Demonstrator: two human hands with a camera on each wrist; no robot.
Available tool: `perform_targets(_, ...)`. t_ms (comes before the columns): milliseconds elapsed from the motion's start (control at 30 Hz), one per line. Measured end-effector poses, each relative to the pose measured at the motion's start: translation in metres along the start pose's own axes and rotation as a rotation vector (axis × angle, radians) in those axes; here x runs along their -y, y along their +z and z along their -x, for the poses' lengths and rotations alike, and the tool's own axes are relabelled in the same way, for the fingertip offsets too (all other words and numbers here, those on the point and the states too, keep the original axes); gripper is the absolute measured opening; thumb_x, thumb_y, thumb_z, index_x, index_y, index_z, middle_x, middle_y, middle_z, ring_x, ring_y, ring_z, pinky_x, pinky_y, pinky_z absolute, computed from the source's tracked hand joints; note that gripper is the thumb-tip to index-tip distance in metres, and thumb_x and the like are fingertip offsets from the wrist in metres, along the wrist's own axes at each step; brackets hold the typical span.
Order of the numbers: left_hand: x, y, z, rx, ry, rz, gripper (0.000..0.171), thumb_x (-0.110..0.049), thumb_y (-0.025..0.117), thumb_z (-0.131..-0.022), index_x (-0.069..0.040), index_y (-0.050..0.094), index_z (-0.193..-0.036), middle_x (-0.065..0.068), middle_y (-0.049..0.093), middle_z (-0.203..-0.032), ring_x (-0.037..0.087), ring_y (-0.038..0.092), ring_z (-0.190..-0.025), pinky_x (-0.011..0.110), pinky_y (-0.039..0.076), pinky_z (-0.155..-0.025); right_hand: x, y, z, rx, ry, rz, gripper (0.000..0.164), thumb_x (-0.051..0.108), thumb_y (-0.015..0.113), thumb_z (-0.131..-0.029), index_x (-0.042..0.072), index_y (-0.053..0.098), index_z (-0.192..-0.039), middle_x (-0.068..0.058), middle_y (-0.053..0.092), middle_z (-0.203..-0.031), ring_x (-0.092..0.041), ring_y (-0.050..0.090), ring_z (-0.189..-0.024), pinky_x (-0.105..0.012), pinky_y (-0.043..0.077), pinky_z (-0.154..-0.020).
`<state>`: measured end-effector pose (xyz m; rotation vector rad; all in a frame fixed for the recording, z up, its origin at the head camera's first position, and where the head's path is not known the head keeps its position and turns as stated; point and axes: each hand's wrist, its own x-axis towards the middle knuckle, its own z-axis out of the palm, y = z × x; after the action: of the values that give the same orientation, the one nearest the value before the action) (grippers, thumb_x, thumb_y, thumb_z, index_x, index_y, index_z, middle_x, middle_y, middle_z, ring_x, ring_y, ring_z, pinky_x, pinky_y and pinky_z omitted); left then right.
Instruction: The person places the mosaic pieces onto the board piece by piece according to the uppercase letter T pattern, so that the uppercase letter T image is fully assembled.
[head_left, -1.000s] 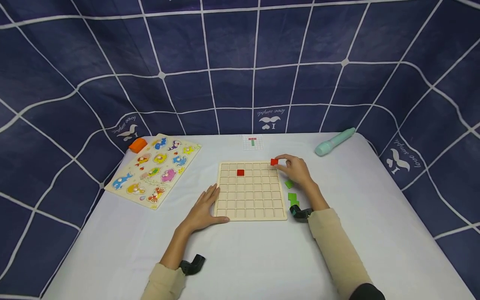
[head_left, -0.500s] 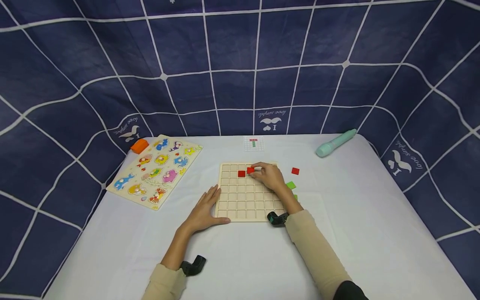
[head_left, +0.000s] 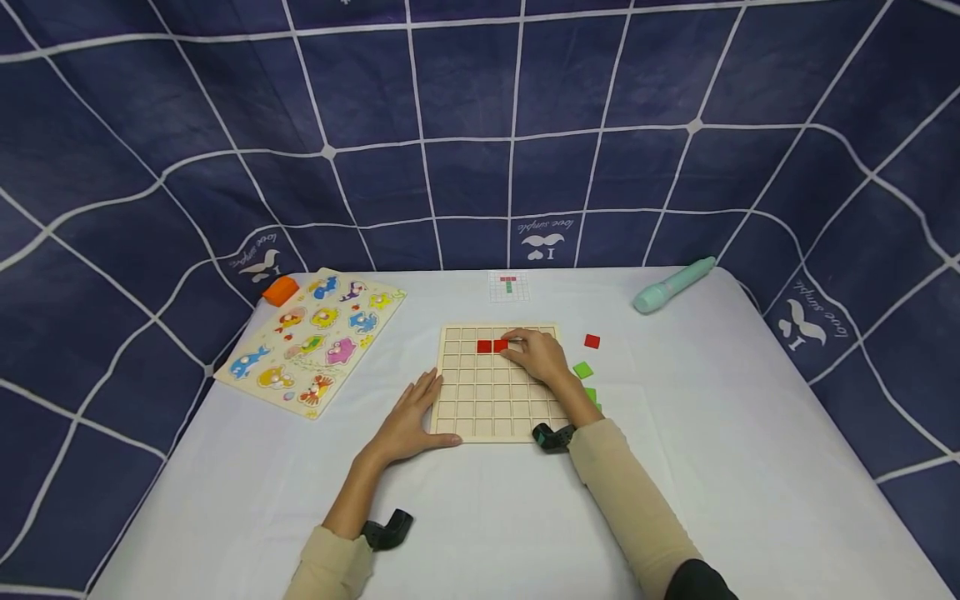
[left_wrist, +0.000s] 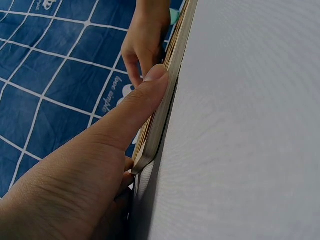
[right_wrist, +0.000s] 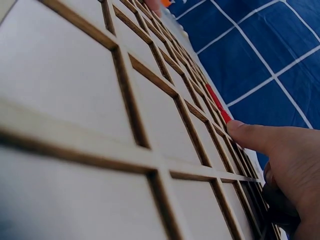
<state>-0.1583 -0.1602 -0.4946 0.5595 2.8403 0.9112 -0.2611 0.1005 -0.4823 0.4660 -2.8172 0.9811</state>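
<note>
A wooden grid board (head_left: pixel 480 408) lies flat on the table. Two red square tiles sit side by side in its second row from the far edge, the left red tile (head_left: pixel 483 347) and the right red tile (head_left: pixel 500 345). My right hand (head_left: pixel 542 357) reaches over the board and pinches the right tile's near side with thumb and index finger. In the right wrist view the thumb (right_wrist: pixel 250 135) meets the red edge. My left hand (head_left: pixel 405 421) rests at the board's near left corner, straight fingers along the left side. Its thumb (left_wrist: pixel 145 92) lies against the front edge.
Right of the board lie a loose red tile (head_left: pixel 592 341) and green tiles (head_left: pixel 582 369), partly behind my right arm. A small pattern card (head_left: pixel 508 287) lies beyond. An animal puzzle board (head_left: pixel 311 342) and orange object (head_left: pixel 281 290) are left; a mint-green cylinder (head_left: pixel 673 286) is back right.
My right hand has carried a red tile from the board's far right corner leftward and set it down beside the first red tile. The left hand has kept its place.
</note>
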Motion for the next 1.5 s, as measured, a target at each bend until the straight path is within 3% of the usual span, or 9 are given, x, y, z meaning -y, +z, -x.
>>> perform_targets(300,0.000,-0.001,0.000,-0.007,0.006,0.000,0.115,-0.067,0.070,-0.062,-0.004,0.024,-0.145,0.009,0.012,-0.153,0.022,0.005,-0.140,0.036,0.003,-0.114,-0.001,-0.001,-0.001,0.016,0.010,0.006,0.033,0.038,0.070,-0.081,0.019,0.069,-0.108,0.003,0.042,-0.053,-0.014,0.035,-0.051,-0.028,0.032,-0.047)
perform_targets(600,-0.002,0.000,0.002,-0.012,0.014,0.005,0.114,-0.065,0.072,-0.062,-0.003,0.024,-0.145,0.010,0.013,-0.153,0.023,0.006,-0.140,0.035,0.003,-0.113,-0.007,-0.014,0.009,0.004,0.013,-0.100,0.036,0.032,0.072,-0.080,0.017,0.068,-0.112,0.003,0.037,-0.050,-0.012,0.030,-0.045,-0.026,0.026,-0.043)
perform_targets(1100,0.000,0.000,0.001,-0.013,0.007,0.000,0.114,-0.065,0.072,-0.062,-0.004,0.024,-0.145,0.009,0.013,-0.153,0.022,0.006,-0.140,0.035,0.003,-0.113,-0.077,-0.080,0.050,-0.161,0.105,-0.022,0.037,0.026,0.073,-0.080,0.009,0.067,-0.111,0.002,0.039,-0.051,-0.013,0.033,-0.045,-0.026,0.026,-0.040)
perform_targets(1367,0.001,-0.001,0.002,-0.028,0.018,-0.001,0.114,-0.065,0.072,-0.062,-0.004,0.025,-0.145,0.010,0.015,-0.153,0.024,0.008,-0.140,0.036,0.004,-0.113,-0.091,-0.088,0.054,-0.187,0.116,-0.032,0.036,0.026,0.072,-0.081,0.009,0.066,-0.111,0.002,0.037,-0.047,-0.012,0.032,-0.042,-0.025,0.024,-0.038)
perform_targets(1500,0.001,0.001,0.001,-0.026,0.028,0.011,0.113,-0.065,0.072,-0.062,-0.004,0.025,-0.145,0.010,0.015,-0.153,0.024,0.008,-0.140,0.036,0.005,-0.113,-0.096,-0.088,0.054,-0.158,0.159,-0.014,0.039,0.027,0.072,-0.081,0.008,0.065,-0.114,0.001,0.040,-0.049,-0.013,0.034,-0.043,-0.026,0.025,-0.039)
